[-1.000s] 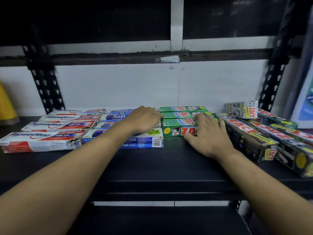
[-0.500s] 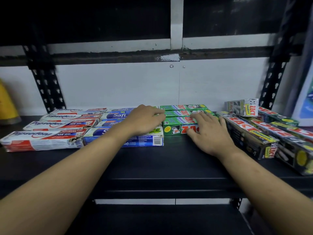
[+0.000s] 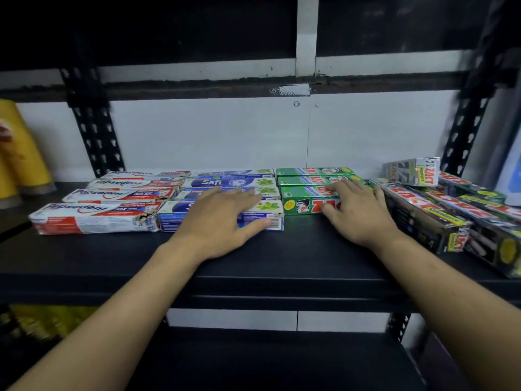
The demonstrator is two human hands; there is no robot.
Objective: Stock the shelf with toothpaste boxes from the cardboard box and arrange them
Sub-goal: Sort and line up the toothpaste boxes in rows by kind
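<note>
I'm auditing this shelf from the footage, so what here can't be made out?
Head view only.
Front Safi box: name covered by the left hand.
Front green Zact box: right end covered by the right hand.
Dark Zact boxes: cut off by the right edge, so uncountable.
Yellow object: cut by the left edge, blurred.
Cardboard box: out of frame.
</note>
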